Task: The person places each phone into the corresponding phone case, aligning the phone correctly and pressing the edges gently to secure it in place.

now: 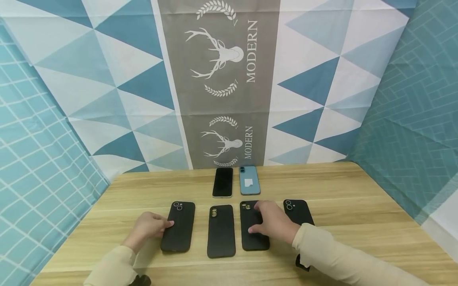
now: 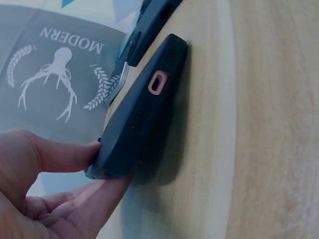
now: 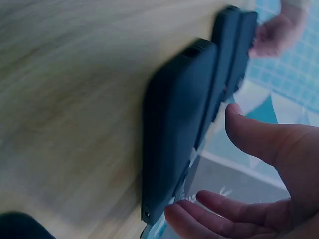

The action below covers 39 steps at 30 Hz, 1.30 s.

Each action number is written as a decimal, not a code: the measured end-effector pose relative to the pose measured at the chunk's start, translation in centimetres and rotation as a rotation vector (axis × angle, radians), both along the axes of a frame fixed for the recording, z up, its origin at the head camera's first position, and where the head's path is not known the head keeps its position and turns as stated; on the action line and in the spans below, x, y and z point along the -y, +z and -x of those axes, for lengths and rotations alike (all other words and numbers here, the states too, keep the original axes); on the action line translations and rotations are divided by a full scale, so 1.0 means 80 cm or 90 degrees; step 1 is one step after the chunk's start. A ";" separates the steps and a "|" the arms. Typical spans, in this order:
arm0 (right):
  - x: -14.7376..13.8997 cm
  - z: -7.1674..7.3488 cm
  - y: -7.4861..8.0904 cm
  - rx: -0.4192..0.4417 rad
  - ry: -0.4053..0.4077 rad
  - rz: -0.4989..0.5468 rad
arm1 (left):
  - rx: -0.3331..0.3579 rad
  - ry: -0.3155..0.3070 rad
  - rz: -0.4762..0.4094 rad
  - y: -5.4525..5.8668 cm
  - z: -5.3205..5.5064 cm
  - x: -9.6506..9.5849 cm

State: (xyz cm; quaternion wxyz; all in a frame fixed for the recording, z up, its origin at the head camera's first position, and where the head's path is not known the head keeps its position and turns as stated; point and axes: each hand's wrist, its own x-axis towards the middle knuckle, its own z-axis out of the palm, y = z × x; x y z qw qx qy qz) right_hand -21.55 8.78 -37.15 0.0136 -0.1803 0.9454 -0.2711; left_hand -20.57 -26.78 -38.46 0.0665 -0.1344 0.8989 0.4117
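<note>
At the left end of the row, my left hand (image 1: 150,226) pinches the left edge of a phone in a black case (image 1: 179,228). The left wrist view shows thumb above, fingers under the edge, and a pink-rimmed charging port (image 2: 158,82) in the case's end. My right hand (image 1: 275,220) hovers over a black phone case (image 1: 252,238) with thumb and fingers spread apart; wood colour shows through its camera cutout. In the right wrist view its fingertips are close to the far end of that case (image 3: 179,109). Another black phone case (image 1: 221,232) lies between the hands.
Right of my right hand lies another black-cased phone (image 1: 300,212), partly covered by the hand and wrist. Farther back are a phone with a black screen (image 1: 223,182) and a light blue phone (image 1: 250,174) bearing a white sticker. A patterned cloth (image 1: 222,99) hangs behind the wooden table (image 1: 343,198).
</note>
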 end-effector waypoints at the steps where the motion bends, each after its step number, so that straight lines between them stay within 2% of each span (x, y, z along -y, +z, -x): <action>1: 0.001 -0.001 -0.003 -0.016 0.013 -0.016 | -0.005 -0.004 0.020 0.001 -0.001 -0.002; 6: 0.006 -0.005 -0.012 -0.088 0.049 -0.119 | -0.032 -0.023 0.111 0.007 -0.004 -0.007; 9: 0.006 -0.005 -0.011 -0.106 0.054 -0.155 | -0.034 -0.036 0.130 0.011 -0.004 -0.006; 14: 0.003 -0.005 -0.008 -0.078 0.065 -0.136 | -0.018 -0.053 0.117 0.017 -0.003 -0.002; 17: 0.001 -0.004 -0.006 -0.049 0.058 -0.121 | -0.016 -0.061 0.128 0.019 -0.001 -0.002; 19: -0.001 -0.003 -0.005 -0.043 0.047 -0.123 | -0.025 -0.076 0.153 0.021 0.001 -0.003; 22: -0.001 -0.004 -0.004 -0.050 0.033 -0.131 | -0.051 -0.098 0.224 0.028 0.006 -0.012; 26: 0.001 -0.007 -0.005 -0.076 0.025 -0.161 | -0.127 -0.096 0.300 0.042 0.021 -0.037; 29: 0.004 -0.009 -0.006 -0.093 0.022 -0.192 | -0.166 -0.090 0.295 0.052 0.039 -0.065; 34: 0.008 -0.011 -0.008 -0.073 0.003 -0.204 | -0.164 -0.117 0.278 0.057 0.077 -0.119; 39: 0.006 -0.009 -0.008 -0.037 -0.001 -0.191 | -0.176 -0.160 0.289 0.048 0.105 -0.172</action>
